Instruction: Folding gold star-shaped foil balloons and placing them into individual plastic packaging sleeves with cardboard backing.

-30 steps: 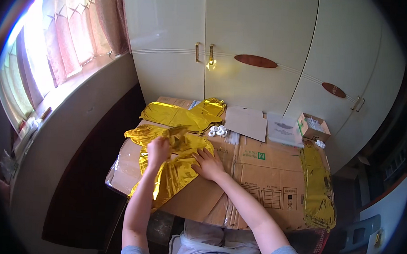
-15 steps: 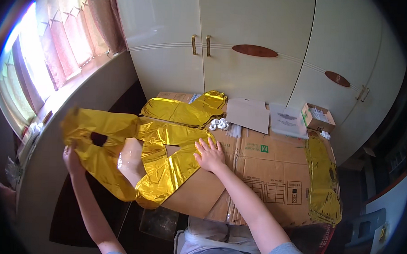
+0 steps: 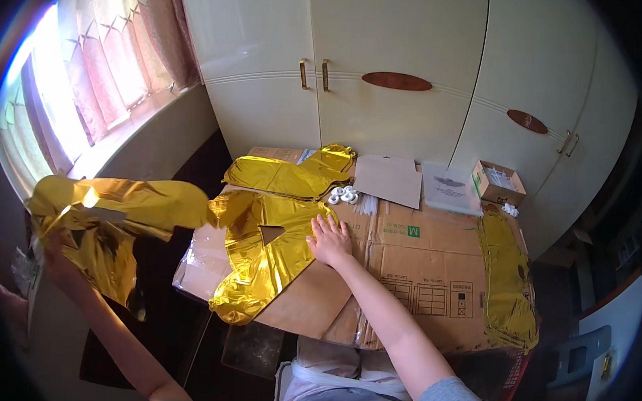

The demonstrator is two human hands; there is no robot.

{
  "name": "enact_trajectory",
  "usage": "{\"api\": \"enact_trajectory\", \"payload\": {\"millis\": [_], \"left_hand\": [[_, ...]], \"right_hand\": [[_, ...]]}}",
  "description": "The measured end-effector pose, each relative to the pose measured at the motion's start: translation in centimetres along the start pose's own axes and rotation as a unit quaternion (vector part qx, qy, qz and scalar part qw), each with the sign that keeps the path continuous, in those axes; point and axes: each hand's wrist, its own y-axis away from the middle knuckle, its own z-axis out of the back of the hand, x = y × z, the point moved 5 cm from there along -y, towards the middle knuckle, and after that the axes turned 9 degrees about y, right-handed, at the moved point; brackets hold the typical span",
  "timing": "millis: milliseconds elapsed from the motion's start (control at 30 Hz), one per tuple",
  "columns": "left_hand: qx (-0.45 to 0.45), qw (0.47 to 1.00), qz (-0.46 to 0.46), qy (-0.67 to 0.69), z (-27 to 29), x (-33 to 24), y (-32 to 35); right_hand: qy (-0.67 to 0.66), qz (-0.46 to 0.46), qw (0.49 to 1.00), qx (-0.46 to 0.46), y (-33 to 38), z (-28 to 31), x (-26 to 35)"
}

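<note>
A shiny gold foil balloon [image 3: 120,199], uninflated, is stretched out in the air past the table's left side. My left hand [image 3: 59,257], partly hidden by foil and shadow, grips its far left part. Its right end meets a second flat gold foil balloon [image 3: 268,259] with a triangular hole; whether the two are joined there I cannot tell. My right hand [image 3: 330,240] rests with fingers spread on the upper right corner of that second balloon, against the cardboard [image 3: 309,307]. Behind it lies another flat gold balloon [image 3: 283,176].
Rolls of white ribbon [image 3: 344,195] sit beside clear straws [image 3: 367,204]. A grey card [image 3: 390,180], a clear bag [image 3: 452,190] and a small box of white sticks [image 3: 499,181] line the back. Another gold balloon [image 3: 505,280] lies along the right edge. White cabinets [image 3: 400,32] stand behind.
My left hand has moved farther left and drawn the foil balloon with it, off the cardboard and stretched out over the side. My right hand stays on the second balloon.
</note>
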Motion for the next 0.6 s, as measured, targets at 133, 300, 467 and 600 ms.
{"api": "enact_trajectory", "payload": {"millis": [133,300,467,600], "left_hand": [[-0.006,0.991,0.067,0.116,2.6,1.2,-0.9],[0.111,0.992,-0.012,0.055,1.0,-0.4,7.5],[0.516,0.832,0.19,0.079,-12.4,-7.0,21.4],[0.674,0.672,0.296,0.077,-16.9,-4.6,29.8]], "right_hand": [[-0.011,0.002,0.998,-0.055,0.0,0.2,0.1],[-0.029,0.055,0.97,-0.236,2.3,2.1,0.9],[-0.478,0.166,0.85,-0.146,8.3,3.8,2.4],[-0.729,0.179,0.661,0.009,15.8,7.8,1.9]]}}
